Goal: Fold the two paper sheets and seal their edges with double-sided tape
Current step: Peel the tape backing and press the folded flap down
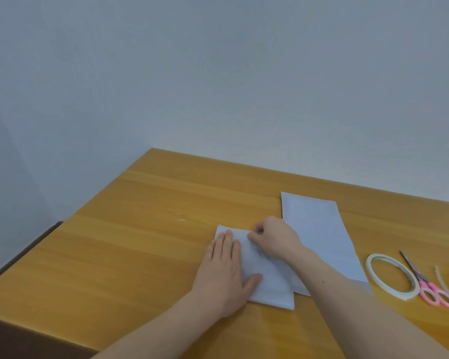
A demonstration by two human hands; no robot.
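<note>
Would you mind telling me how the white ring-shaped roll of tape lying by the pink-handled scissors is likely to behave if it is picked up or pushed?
The white ring-shaped roll of tape is a thin hoop with a wide hole, so it is probably light and easy to hook with one finger. It lies flat on the wooden table, so a push would likely slide it rather than roll it. Stood on edge, it would probably roll.

No readable text, labels or numbers anywhere.

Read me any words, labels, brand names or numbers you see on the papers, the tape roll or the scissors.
None can be read.
Folded sheet under the left hand and right hand: blank.
Second sheet: blank.
Tape roll: no print visible.
Pink-handled scissors: no marking visible.
</note>
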